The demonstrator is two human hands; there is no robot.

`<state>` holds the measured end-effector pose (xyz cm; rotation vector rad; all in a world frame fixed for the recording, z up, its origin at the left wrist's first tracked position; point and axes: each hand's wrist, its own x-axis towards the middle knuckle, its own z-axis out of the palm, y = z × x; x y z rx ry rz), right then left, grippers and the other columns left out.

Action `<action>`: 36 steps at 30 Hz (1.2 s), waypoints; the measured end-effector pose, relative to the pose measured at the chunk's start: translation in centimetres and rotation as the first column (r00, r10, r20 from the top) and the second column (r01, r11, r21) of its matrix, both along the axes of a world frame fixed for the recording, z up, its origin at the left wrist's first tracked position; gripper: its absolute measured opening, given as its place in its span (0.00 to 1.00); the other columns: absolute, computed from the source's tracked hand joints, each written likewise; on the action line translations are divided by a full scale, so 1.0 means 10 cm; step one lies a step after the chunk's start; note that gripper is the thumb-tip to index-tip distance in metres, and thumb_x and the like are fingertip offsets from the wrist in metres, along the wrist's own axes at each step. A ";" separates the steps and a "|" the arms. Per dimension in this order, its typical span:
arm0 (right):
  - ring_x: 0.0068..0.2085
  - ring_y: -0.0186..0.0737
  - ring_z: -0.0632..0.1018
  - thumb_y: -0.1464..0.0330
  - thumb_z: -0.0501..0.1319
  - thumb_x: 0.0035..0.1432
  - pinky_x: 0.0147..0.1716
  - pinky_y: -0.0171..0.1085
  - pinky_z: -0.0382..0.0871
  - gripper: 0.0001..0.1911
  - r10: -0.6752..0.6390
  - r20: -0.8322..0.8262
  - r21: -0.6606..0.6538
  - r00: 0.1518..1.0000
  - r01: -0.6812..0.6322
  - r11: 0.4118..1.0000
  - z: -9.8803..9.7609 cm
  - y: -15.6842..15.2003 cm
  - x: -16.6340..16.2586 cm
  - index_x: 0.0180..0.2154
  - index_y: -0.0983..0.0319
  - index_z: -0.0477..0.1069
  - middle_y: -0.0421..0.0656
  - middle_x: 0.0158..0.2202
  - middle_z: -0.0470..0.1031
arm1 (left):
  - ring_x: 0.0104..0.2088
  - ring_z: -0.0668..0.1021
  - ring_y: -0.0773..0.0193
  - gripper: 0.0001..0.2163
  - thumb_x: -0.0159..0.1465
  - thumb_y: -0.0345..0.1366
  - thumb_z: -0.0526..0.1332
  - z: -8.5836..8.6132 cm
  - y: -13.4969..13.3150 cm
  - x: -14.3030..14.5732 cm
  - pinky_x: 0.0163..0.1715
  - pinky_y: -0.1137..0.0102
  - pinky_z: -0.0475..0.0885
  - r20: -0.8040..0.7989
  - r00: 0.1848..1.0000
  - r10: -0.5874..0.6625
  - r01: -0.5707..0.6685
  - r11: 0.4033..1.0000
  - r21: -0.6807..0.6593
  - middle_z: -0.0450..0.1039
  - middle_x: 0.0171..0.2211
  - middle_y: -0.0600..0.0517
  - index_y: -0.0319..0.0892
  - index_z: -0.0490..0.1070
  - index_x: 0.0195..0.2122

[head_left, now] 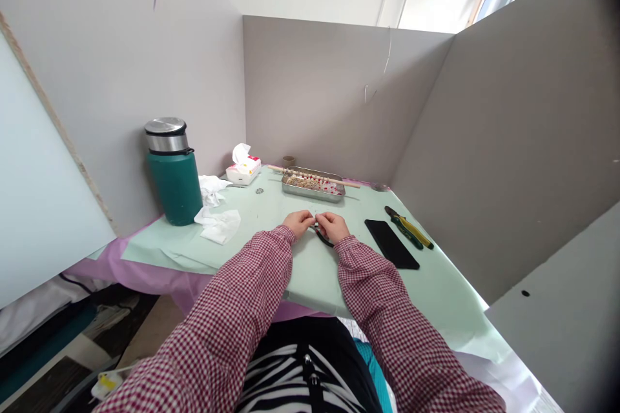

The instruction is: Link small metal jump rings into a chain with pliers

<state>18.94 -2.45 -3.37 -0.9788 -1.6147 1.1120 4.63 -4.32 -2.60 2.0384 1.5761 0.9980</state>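
My left hand and my right hand meet over the middle of the table, fingertips almost touching. Both are closed in a pinch, and whatever lies between the fingers is too small to make out. Under my right hand a curved black handle of some tool shows; the rest of it is hidden. Beyond the hands stands a metal tray holding many small beads or bits in white, red and brown. Across its top rests a thin wooden stick with small pieces along it.
On the right lie a black phone-like slab and green-yellow pliers. Leftward stand a green bottle, crumpled tissues and a tissue pack. A small metal coil lies near the tray. Grey panels enclose the table.
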 end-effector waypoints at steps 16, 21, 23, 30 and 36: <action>0.12 0.26 0.58 0.59 0.57 0.47 0.13 0.29 0.52 0.14 -0.022 0.020 0.011 1.000 0.022 1.000 -0.02 0.02 0.00 0.20 0.63 0.63 0.33 0.10 0.59 | 0.24 0.69 0.68 0.14 0.56 0.44 0.53 0.03 -0.05 0.01 0.26 0.74 0.64 0.034 0.999 0.037 -0.037 0.999 -0.006 0.66 0.19 0.55 0.39 0.70 0.31; 0.13 0.27 0.59 0.58 0.57 0.46 0.13 0.29 0.53 0.15 -0.021 0.034 0.015 0.999 0.020 1.000 -0.01 0.01 0.00 0.20 0.63 0.63 0.33 0.10 0.59 | 0.23 0.68 0.69 0.12 0.56 0.42 0.53 0.02 -0.05 0.01 0.25 0.74 0.63 0.040 0.998 0.042 -0.042 0.999 -0.015 0.66 0.18 0.56 0.39 0.70 0.30; 0.13 0.27 0.58 0.57 0.57 0.46 0.13 0.29 0.53 0.15 -0.016 0.024 0.013 1.000 0.015 1.000 -0.02 0.01 0.00 0.20 0.63 0.63 0.33 0.10 0.59 | 0.23 0.68 0.69 0.12 0.56 0.42 0.53 0.02 -0.05 0.01 0.25 0.74 0.63 0.039 0.998 0.045 -0.044 0.999 -0.019 0.65 0.18 0.56 0.39 0.69 0.30; 0.12 0.27 0.58 0.57 0.57 0.46 0.13 0.29 0.52 0.15 -0.013 0.012 0.009 1.000 0.013 1.000 -0.02 0.02 0.00 0.20 0.63 0.63 0.33 0.10 0.59 | 0.24 0.69 0.68 0.12 0.56 0.42 0.53 0.03 -0.05 0.01 0.26 0.74 0.63 0.026 0.999 0.043 -0.043 0.999 -0.005 0.66 0.18 0.55 0.39 0.70 0.29; 0.13 0.27 0.58 0.57 0.57 0.45 0.13 0.29 0.53 0.15 -0.020 0.013 0.001 1.000 0.020 1.000 0.00 0.00 -0.01 0.21 0.63 0.63 0.33 0.10 0.59 | 0.23 0.68 0.69 0.13 0.56 0.44 0.53 0.02 -0.06 0.01 0.25 0.74 0.63 0.041 0.999 0.033 -0.032 0.999 -0.014 0.65 0.18 0.56 0.39 0.69 0.30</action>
